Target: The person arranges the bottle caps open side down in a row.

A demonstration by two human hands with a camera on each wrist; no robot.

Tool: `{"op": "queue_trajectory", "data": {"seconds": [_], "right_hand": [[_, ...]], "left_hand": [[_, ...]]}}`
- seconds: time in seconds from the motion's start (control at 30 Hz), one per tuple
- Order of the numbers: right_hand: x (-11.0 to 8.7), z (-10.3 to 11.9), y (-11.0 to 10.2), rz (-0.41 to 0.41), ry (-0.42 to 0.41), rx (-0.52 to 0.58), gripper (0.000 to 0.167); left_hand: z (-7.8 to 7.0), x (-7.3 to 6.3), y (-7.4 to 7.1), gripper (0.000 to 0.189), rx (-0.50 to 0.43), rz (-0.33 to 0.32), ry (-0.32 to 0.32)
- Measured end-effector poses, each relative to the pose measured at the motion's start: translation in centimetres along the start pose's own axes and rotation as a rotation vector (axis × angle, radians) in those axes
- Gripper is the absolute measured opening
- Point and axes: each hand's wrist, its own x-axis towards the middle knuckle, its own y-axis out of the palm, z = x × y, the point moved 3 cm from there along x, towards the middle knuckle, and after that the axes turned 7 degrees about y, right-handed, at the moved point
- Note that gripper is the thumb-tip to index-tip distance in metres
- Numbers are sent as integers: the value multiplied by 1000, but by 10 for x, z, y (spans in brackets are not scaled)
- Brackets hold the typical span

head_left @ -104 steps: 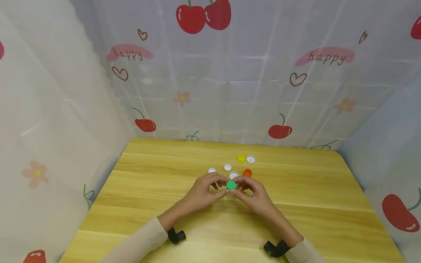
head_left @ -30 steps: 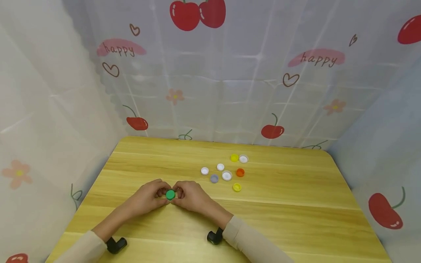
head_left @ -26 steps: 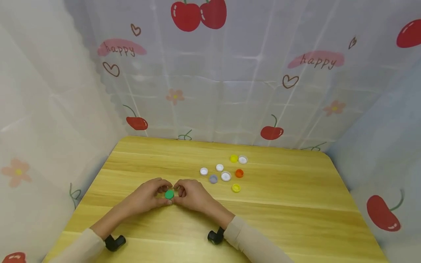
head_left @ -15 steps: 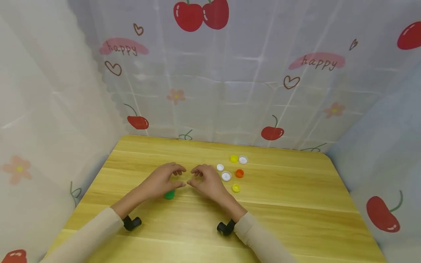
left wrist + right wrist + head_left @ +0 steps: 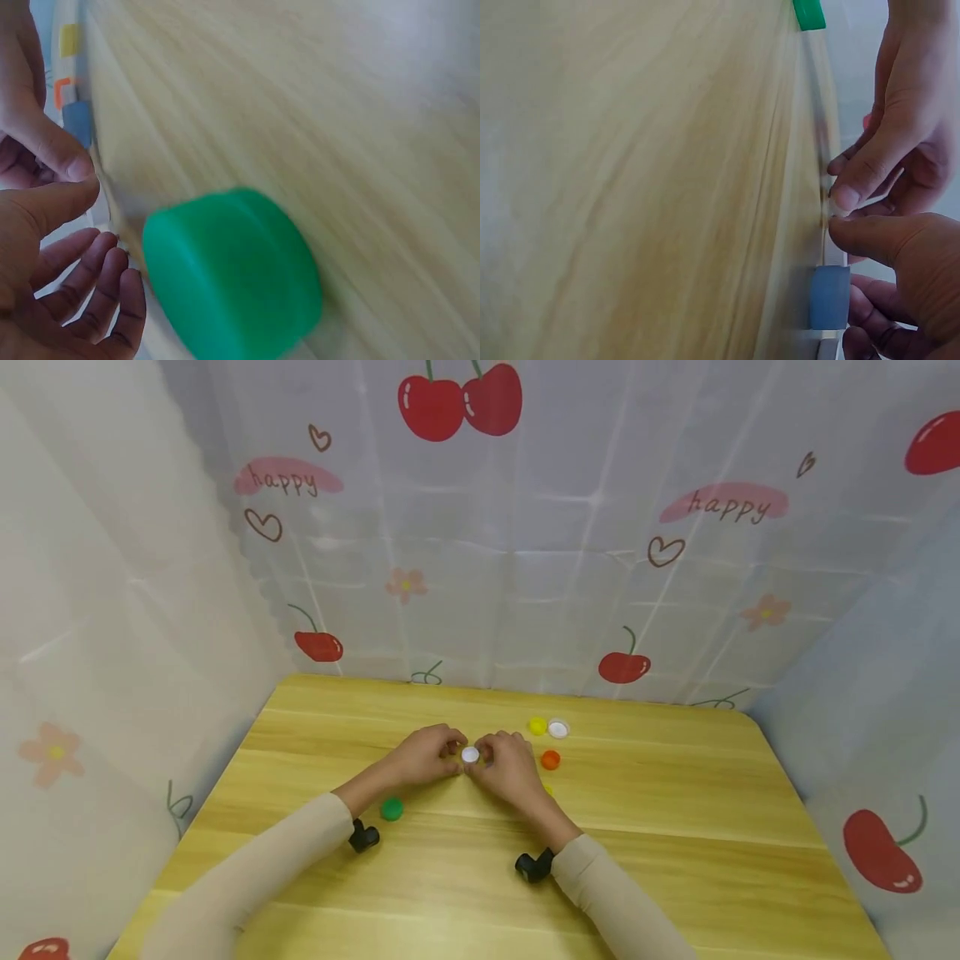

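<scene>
A small white bottle cap (image 5: 470, 755) lies between my two hands, its hollow side facing up. My left hand (image 5: 429, 755) pinches it from the left with thumb and fingers. From the right, the thumb and fingers of my right hand (image 5: 510, 768) pinch the same cap. In both wrist views the thumbs meet at the cap, whose white edge (image 5: 834, 247) shows just past them. A green bottle cap (image 5: 392, 809) sits by my left forearm and looms large in the left wrist view. A blue-grey cap (image 5: 830, 298) stands close beside my right fingers, hidden in the head view.
Behind my right hand are a yellow cap (image 5: 537, 726), a clear-rimmed white cap (image 5: 558, 728) and an orange cap (image 5: 551, 760). Another yellow cap (image 5: 548, 791) is mostly covered by that hand. Printed curtains (image 5: 510, 610) enclose the wooden table (image 5: 712, 827).
Both hands carried the green cap leftward and let it go on the table. They have since moved right and away from me, and taken hold of the white cap.
</scene>
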Motion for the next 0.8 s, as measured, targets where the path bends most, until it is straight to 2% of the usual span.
{"op": "queue_trajectory", "data": {"seconds": [0.13,0.27,0.57,0.8], "right_hand": [[0,-4,3,3,-19,-19,26],[1,-5,4,-3,-31,-19,23],[1,-7,4,10,-49,10,21],[-1,-5,-7,18,-105,116,17]], "left_hand": [[-2,6,8,30,11,3,1],[-3,9,10,20,31,-21,4],[1,10,9,21,26,-30,22],[-3,2,-1,20,-26,-64,42]]}}
